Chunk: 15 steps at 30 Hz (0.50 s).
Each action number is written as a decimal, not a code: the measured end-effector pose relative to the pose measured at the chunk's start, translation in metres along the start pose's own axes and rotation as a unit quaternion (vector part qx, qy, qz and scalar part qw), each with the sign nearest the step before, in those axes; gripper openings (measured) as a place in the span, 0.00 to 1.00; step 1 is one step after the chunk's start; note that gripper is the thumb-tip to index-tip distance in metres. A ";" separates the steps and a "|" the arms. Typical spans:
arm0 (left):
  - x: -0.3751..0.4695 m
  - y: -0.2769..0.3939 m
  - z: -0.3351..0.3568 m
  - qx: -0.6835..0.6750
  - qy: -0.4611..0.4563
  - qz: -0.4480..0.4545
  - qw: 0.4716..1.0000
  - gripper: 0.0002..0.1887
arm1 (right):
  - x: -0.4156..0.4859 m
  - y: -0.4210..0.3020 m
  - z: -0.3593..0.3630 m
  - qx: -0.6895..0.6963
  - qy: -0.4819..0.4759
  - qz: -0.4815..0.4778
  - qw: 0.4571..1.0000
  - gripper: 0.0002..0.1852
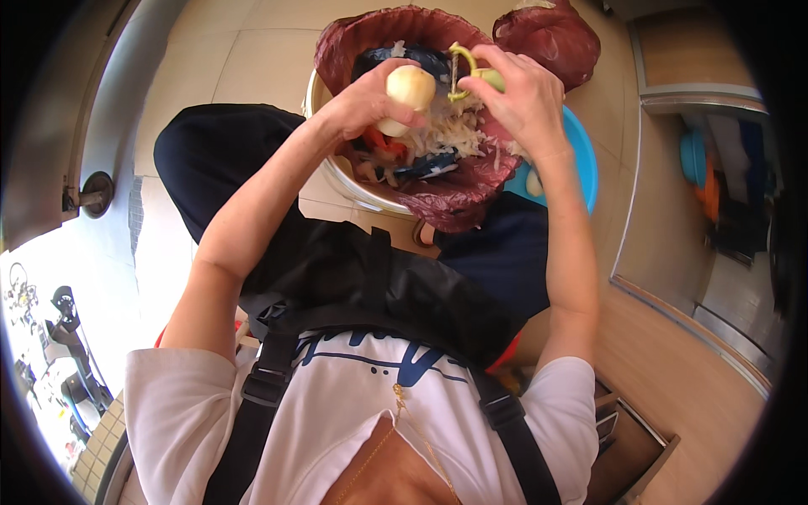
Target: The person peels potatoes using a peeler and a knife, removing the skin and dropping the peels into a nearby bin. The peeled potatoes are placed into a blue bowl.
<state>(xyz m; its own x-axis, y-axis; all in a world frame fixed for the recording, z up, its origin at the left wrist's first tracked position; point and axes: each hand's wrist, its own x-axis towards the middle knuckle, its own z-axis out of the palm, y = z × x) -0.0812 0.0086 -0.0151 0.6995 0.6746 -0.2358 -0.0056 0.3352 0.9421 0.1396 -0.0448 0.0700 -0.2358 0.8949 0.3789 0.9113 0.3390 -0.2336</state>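
Observation:
My left hand (pixel 372 101) grips a pale, peeled vegetable (pixel 410 85), bulbous in shape, its exact kind unclear. In my right hand (pixel 524 95) is a green-handled Y-shaped peeler (pixel 464 72), its blade turned towards the vegetable but apart from it. Both hands are over a bin (pixel 344 183) lined with a dark red plastic bag (pixel 442 199). Pale peelings (pixel 448 129) are heaped in the bag, among dark plastic (pixel 423 63) and something red (pixel 382 145).
Beside the bin, partly behind my right forearm, sits a blue basin (pixel 584 158) with a pale vegetable (pixel 534 183) in it. Another dark red bag (pixel 555 44) rests on the tiled floor (pixel 265 50). My knees flank the bin. A wooden-framed opening (pixel 694 88) lies to the right.

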 end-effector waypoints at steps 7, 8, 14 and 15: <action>-0.002 0.011 0.001 0.147 -0.001 0.008 0.989 0.46 | 0.002 -0.002 0.004 -0.008 -0.056 -0.159 0.986 0.13; -0.003 0.012 -0.001 0.135 -0.009 0.003 0.991 0.45 | 0.001 0.006 -0.001 -0.037 -0.066 -0.127 0.989 0.14; 0.005 0.005 -0.002 0.190 0.030 0.024 0.981 0.44 | 0.005 -0.012 0.003 0.007 -0.034 -0.138 0.990 0.13; 0.004 0.007 0.000 0.189 0.026 0.022 0.981 0.44 | 0.005 -0.012 0.003 0.005 -0.045 -0.134 0.990 0.13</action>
<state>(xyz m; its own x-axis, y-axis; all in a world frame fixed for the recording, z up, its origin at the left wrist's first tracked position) -0.0781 0.0141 -0.0092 0.6670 0.7188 -0.1958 0.2380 0.0434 0.9703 0.1267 -0.0432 0.0726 -0.4981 0.7947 0.3470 0.8089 0.5700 -0.1443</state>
